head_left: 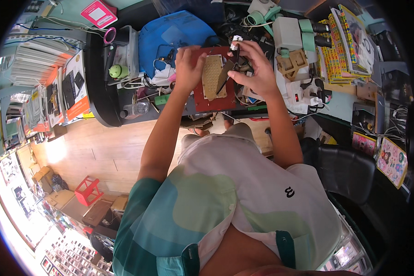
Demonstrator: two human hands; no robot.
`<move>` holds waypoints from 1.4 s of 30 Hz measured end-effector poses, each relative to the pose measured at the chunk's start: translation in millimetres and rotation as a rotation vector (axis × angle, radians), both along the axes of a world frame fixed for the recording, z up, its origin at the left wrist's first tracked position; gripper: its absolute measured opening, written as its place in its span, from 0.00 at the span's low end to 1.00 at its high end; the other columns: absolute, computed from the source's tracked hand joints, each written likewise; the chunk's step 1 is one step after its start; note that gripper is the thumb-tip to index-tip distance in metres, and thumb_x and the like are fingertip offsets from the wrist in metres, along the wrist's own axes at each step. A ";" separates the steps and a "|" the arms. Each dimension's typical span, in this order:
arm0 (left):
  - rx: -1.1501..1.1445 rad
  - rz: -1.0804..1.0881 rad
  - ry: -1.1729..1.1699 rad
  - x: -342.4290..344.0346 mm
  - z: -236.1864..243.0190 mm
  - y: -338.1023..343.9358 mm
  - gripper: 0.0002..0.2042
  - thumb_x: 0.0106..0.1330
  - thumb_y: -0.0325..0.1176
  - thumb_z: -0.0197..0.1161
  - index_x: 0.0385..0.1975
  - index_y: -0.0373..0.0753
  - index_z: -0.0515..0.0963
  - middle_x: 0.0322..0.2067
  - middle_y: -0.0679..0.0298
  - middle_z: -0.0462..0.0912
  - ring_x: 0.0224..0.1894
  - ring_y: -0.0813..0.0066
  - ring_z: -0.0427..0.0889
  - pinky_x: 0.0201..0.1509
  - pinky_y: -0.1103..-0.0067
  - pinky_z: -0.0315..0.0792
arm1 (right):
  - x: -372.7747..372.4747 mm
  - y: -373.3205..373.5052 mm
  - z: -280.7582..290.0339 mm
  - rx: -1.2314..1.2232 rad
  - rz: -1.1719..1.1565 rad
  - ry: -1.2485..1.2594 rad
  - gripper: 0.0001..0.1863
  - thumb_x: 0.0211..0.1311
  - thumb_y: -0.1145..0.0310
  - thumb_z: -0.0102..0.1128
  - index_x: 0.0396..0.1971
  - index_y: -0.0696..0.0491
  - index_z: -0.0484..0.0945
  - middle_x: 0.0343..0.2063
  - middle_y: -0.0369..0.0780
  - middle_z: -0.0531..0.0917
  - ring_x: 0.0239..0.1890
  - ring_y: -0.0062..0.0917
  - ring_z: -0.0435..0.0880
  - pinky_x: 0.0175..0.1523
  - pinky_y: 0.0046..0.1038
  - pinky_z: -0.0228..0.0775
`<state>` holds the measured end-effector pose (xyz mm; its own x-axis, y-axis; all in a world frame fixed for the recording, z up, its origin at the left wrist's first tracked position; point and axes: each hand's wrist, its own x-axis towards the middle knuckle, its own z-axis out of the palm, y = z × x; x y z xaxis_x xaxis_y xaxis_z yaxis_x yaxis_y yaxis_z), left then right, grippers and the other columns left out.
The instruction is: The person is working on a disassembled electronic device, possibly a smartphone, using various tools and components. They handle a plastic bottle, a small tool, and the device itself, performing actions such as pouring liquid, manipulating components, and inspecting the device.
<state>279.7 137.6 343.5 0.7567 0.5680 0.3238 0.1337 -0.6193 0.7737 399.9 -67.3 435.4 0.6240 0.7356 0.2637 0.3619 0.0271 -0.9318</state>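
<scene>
A tan, dotted-textured panel (211, 83) lies on a red-brown board (206, 105) at the bench's front edge. My right hand (257, 69) is closed around a thin black pen-like tool (224, 83) with a black-and-white upper end. The tool slants down over the panel's right side. Next to it is a flat dark brown piece (224, 73); whether my fingers touch that piece, I cannot tell. My left hand (187, 69) hovers at the panel's left edge, fingers apart and holding nothing visible, with the thumb near the panel.
Behind my left hand sits a blue tray (170, 27) with cables. A clear bottle (135, 110) lies on the left. Rightward are a green-and-white microscope (290, 34), a brown holder (292, 64), a power strip (303, 94) and stacked magazines (338, 50). A black chair (347, 170) stands at right.
</scene>
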 end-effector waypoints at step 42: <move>-1.363 -0.053 -0.098 -103.7 39.0 -80.4 0.10 0.69 0.24 0.65 0.46 0.34 0.72 0.37 0.66 0.79 0.37 0.82 0.76 0.44 0.83 0.72 | -46.2 2.6 -20.7 -0.224 -0.173 0.422 0.10 0.68 0.69 0.68 0.40 0.62 0.86 0.32 0.35 0.85 0.31 0.15 0.85 0.37 0.18 0.75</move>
